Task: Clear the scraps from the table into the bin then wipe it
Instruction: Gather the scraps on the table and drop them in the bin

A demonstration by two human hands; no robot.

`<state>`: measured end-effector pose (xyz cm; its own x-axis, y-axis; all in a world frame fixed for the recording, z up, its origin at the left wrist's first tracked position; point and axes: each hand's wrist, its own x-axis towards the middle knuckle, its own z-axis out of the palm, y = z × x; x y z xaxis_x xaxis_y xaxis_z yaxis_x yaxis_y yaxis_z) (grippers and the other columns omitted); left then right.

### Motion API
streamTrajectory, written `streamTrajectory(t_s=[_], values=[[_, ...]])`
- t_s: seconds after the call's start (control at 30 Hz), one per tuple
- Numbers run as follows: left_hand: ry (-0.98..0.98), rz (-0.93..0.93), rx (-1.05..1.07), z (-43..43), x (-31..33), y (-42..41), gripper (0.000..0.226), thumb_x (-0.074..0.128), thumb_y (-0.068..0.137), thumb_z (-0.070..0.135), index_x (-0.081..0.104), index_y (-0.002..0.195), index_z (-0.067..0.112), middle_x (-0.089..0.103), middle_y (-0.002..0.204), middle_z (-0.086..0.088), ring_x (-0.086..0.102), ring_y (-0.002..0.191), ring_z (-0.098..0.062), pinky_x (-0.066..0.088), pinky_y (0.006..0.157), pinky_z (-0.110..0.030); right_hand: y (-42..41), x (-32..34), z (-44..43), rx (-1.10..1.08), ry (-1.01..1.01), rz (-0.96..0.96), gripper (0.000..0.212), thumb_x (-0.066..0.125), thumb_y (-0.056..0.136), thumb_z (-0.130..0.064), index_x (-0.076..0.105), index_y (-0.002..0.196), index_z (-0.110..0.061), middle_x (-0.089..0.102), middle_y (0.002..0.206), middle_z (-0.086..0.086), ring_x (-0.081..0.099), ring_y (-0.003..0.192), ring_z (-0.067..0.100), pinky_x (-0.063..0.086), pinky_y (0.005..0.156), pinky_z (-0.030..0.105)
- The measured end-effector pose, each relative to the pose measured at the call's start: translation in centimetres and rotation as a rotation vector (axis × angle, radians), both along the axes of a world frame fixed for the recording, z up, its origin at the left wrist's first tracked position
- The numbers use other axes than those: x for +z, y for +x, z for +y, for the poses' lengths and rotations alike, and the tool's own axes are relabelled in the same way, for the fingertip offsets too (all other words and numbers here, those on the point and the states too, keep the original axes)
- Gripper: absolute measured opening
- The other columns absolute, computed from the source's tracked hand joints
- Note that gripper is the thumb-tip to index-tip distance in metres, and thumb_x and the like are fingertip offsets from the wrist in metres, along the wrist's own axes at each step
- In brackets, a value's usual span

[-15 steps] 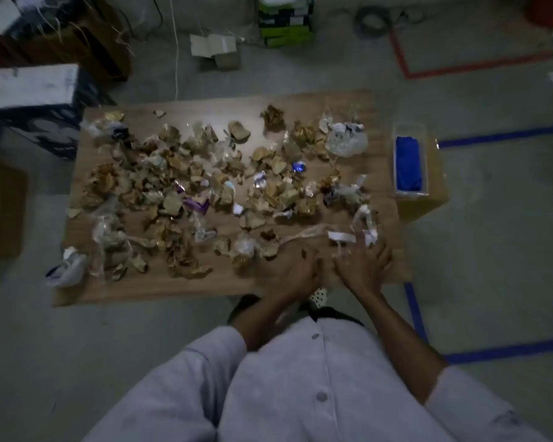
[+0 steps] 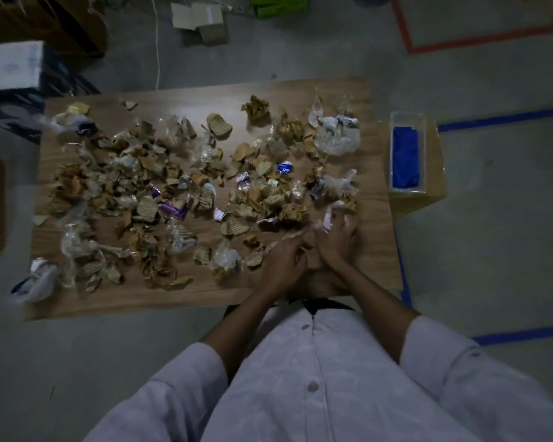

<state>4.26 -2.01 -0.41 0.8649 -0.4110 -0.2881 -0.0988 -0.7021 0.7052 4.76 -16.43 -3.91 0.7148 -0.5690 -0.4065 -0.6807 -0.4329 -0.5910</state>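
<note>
Since the earlier frame, both hands have drawn together and advanced from the near edge into the scraps (image 2: pixel 147 208) covering the table (image 2: pixel 173 301), lower right of centre. Left hand (image 2: pixel 283 258): fingers curled inward; whether it grips anything cannot be told. Right hand (image 2: pixel 336 240): fingers extended, touching a white scrap (image 2: pixel 328 218).

I can read no word, number or brand anywhere in front of me. The purple wrapper (image 2: pixel 173 209) and the small blue wrapper (image 2: pixel 284 167) among the scraps (image 2: pixel 147 215) on my table (image 2: pixel 377 250) show pale marks, but they are too blurred and dim to make out as letters, and the green boxes (image 2: pixel 278 6) on the floor beyond show only smeared patches
</note>
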Motion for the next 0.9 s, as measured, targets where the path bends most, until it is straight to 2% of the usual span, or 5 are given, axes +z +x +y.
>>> streamTrajectory(t_s=[0.17,0.37,0.47,0.63,0.9], values=[[0.267,-0.158,0.330,2.6,1.9,-1.2,0.046,0.047,0.081,0.036,0.063,0.122,0.019,0.056,0.131,-0.012,0.045,0.127,-0.038,0.031,0.107,-0.057,4.1,1.5,2.5,0.168,0.003,-0.180,0.050,0.057,0.097,-0.006,0.051,0.146,-0.011,0.040,0.144,0.021,0.059,0.110,0.031,0.051,0.087,0.034],[0.332,0.127,0.768,4.0,2.3,-2.2,0.100,0.073,0.080,0.052,0.012,0.157,0.034,-0.008,0.164,-0.014,-0.001,0.149,-0.036,0.016,0.113,-0.073,3.2,5.1,3.3,0.567,-0.131,-0.437,0.046,0.070,0.095,-0.041,0.061,0.133,-0.018,0.053,0.138,0.011,0.060,0.115,0.025,0.050,0.079,0.031],[0.221,0.219,0.812,4.2,0.0,-1.5,0.104,0.077,0.080,0.046,0.011,0.159,0.034,-0.009,0.164,-0.019,0.001,0.149,-0.042,0.023,0.115,-0.066,2.5,4.2,0.4,0.395,-0.340,-0.522,0.041,0.066,0.095,-0.043,0.064,0.129,-0.020,0.059,0.136,0.006,0.055,0.125,0.025,0.047,0.097,0.041],[0.213,0.000,0.703,3.1,-3.3,0.2,0.091,0.069,0.085,0.054,0.022,0.160,0.031,0.005,0.167,-0.019,0.022,0.145,-0.041,0.028,0.112,-0.056,4.7,1.5,-2.3,0.014,-0.152,-0.338,0.069,0.072,0.085,-0.059,0.051,0.147,-0.035,0.031,0.164,0.006,0.027,0.149,0.028,0.028,0.117,0.048],[0.045,-0.088,0.705,2.4,-4.7,4.0,0.063,0.060,0.094,0.036,0.041,0.154,0.027,0.018,0.165,-0.016,0.021,0.146,-0.032,0.017,0.117,-0.049,5.7,-1.1,3.2,0.213,0.017,-0.194,0.073,0.072,0.088,-0.058,0.046,0.151,-0.032,0.033,0.156,0.017,0.025,0.145,0.031,0.019,0.117,0.040]])
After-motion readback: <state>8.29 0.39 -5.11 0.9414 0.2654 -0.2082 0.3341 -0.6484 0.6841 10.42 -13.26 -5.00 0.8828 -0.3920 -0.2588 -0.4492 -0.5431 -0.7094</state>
